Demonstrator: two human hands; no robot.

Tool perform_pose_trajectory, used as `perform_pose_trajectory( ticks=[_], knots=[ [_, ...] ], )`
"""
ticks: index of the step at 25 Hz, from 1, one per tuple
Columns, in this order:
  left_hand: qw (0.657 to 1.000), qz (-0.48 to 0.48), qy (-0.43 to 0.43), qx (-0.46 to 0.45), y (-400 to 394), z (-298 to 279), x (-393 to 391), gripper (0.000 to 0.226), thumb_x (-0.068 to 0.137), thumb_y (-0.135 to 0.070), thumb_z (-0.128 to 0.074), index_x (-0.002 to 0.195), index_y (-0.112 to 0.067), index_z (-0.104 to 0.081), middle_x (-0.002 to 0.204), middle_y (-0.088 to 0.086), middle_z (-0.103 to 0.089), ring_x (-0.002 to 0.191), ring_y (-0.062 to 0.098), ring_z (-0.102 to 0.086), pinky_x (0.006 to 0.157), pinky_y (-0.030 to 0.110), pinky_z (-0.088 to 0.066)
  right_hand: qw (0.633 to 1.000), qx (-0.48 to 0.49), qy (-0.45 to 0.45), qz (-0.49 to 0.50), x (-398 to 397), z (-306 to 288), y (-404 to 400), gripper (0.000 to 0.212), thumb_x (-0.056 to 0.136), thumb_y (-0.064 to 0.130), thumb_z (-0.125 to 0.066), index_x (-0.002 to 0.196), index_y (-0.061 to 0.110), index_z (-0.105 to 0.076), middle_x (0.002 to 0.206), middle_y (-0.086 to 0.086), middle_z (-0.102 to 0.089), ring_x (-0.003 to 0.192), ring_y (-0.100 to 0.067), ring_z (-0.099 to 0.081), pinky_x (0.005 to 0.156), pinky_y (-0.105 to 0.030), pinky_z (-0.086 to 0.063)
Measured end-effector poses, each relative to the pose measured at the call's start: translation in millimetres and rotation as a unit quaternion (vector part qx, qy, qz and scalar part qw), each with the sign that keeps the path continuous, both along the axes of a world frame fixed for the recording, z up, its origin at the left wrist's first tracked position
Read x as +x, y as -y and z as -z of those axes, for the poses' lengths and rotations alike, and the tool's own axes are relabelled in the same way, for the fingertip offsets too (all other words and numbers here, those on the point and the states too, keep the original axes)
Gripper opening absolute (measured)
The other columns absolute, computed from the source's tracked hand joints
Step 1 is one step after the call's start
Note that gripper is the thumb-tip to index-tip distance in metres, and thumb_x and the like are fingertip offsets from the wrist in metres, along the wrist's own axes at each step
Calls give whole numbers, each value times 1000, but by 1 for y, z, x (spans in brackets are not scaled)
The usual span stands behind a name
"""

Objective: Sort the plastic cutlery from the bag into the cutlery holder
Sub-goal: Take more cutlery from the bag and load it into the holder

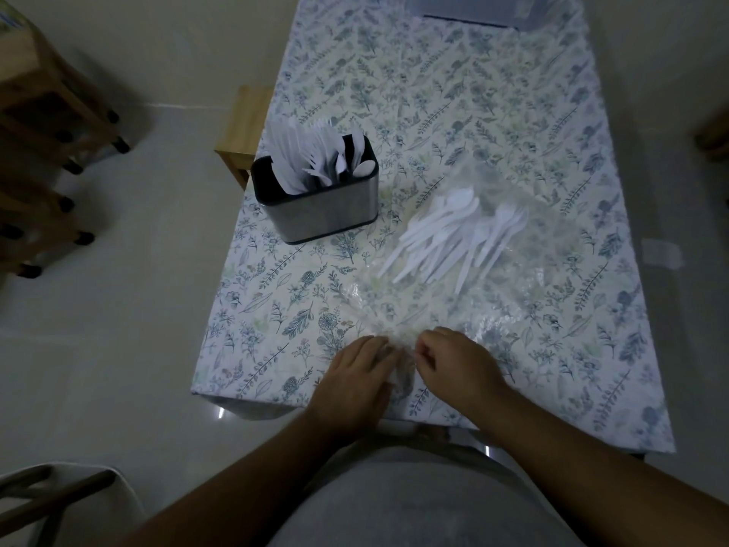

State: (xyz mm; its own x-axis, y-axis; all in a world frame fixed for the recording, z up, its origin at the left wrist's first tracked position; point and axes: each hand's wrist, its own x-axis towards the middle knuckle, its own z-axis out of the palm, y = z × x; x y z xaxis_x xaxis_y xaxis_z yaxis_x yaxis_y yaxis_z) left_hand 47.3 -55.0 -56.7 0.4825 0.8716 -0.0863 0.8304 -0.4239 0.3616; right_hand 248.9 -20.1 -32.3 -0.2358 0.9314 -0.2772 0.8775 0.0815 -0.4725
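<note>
Both hands meet at the near end of a clear plastic bag (pixel 453 305) that lies flat on the table: the left hand (pixel 361 379) has its fingers laid over the bunched, crinkled mouth of the bag, thumb side toward the other hand, and the right hand (pixel 453 363) has its fingers curled in, pinching the same gathered plastic just beside the left fingertips. Whether the left fingers actually pinch the film or only press on it cannot be told, since the plastic is see-through and crumpled there. Farther along inside the bag, toward its far end, sits a loose heap of white plastic cutlery (pixel 449 238), spoons and forks with handles pointing back toward the person. To the left of that heap, apart from the bag, stands the cutlery holder (pixel 319 215), a dark-rimmed metal-sided box already bearing upright white knives, forks and a spoon. All of this rests on a floral tablecloth (pixel 513 112) that covers the table. A wooden stool (pixel 242 128) stands at the table's left edge behind the holder, and wooden furniture (pixel 47 124) stands on the pale floor at far left.
</note>
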Motion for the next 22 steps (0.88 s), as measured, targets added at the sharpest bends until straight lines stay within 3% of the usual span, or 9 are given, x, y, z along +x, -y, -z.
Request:
perform_pose_trajectory(
  ticks=[4,10,14,17,19,22],
  knots=[
    [1000,19,-14,11,-3,-5,2,57,82,-30,-57,139,-20,-52,140,11,-52,130,29,-46,104,42,-42,996,-58,-49,55,3,2,-7,12,91,24,-61,81,20,-64,74,7,-62,68,-12,-60,66,-36,-56],
    [998,28,-47,5,-13,-13,10,49,75,-30,-55,123,-20,-61,130,6,-57,126,27,-49,101,42,-39,994,-72,12,-87,6,1,-19,14,97,28,-50,84,23,-51,80,3,-55,73,-16,-54,67,-36,-50],
    [998,28,-54,1,-15,-17,14,50,78,-33,-52,124,-19,-61,124,3,-62,124,26,-52,99,43,-43,979,-117,50,-156,2,-3,-31,15,97,28,-47,87,20,-54,87,-2,-56,77,-18,-51,71,-39,-48],
    [997,29,-65,-11,-17,-19,17,53,73,-33,-52,125,-22,-59,120,1,-62,121,27,-54,95,44,-46,996,-76,-48,-21,7,-4,-32,23,93,20,-53,72,17,-45,69,1,-47,62,-15,-44,59,-35,-37],
    [997,29,-65,-16,-19,-21,19,52,72,-32,-51,122,-24,-59,118,0,-62,118,27,-54,94,43,-46,997,-57,-56,25,11,-4,-28,25,92,19,-55,70,18,-44,65,3,-44,59,-14,-42,56,-33,-34],
    [998,27,-44,-25,-19,-23,18,50,72,-30,-55,120,-19,-61,117,2,-63,117,27,-54,95,44,-46,992,-80,-11,-97,9,-5,-28,18,95,29,-52,80,22,-48,74,6,-49,68,-15,-49,63,-35,-41]
  ],
)
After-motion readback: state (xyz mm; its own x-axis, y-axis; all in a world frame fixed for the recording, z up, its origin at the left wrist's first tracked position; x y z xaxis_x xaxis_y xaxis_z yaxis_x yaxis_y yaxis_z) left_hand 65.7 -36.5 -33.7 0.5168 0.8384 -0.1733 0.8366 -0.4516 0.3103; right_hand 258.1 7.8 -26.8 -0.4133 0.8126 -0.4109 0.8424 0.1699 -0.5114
